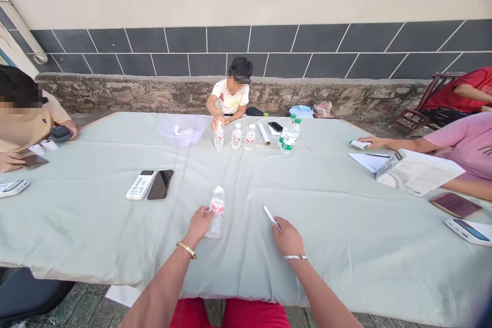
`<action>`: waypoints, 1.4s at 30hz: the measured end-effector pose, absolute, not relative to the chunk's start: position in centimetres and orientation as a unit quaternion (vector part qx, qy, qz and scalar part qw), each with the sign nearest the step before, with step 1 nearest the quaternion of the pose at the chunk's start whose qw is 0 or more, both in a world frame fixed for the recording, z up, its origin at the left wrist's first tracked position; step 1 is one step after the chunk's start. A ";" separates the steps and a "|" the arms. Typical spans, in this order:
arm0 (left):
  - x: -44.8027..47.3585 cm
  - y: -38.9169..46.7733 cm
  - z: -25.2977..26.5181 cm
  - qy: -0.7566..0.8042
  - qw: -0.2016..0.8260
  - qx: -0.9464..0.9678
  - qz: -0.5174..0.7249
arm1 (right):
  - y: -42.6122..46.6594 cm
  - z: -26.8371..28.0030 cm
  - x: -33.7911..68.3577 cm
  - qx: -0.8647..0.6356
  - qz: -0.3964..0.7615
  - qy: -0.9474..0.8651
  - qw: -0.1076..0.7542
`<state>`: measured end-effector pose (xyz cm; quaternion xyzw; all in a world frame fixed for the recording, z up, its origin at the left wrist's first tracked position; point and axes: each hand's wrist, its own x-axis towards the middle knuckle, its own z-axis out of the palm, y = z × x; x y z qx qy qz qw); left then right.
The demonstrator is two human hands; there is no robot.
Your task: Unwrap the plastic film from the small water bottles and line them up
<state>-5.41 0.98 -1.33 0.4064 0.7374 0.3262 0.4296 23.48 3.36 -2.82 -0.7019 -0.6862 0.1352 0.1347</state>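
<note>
My left hand (200, 224) closes on the side of a clear plastic bottle (217, 210) with a pink and white label. The bottle has a whitish top, and I cannot tell whether it stands or lies on the cloth. In my right hand (287, 237) is a slim white pen-like tool (269, 215), its thin tip pointing away from me to the left. That hand rests low over the table, right of the bottle. Its fingers are partly hidden from view.
A grey-green cloth (326, 225) covers the table. A power bank (140, 185) and a black phone (161, 184) lie left. Across sits a person (230, 95) touching a small bottle (219, 138), beside a purple basin (184, 138). Green-capped bottles (291, 137) stand behind; people sit on both sides.
</note>
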 end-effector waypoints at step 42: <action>-5.9 -1.8 -3.9 0.383 0.685 0.045 0.618 | -1.4 -5.0 9.8 -0.478 0.599 -0.552 0.330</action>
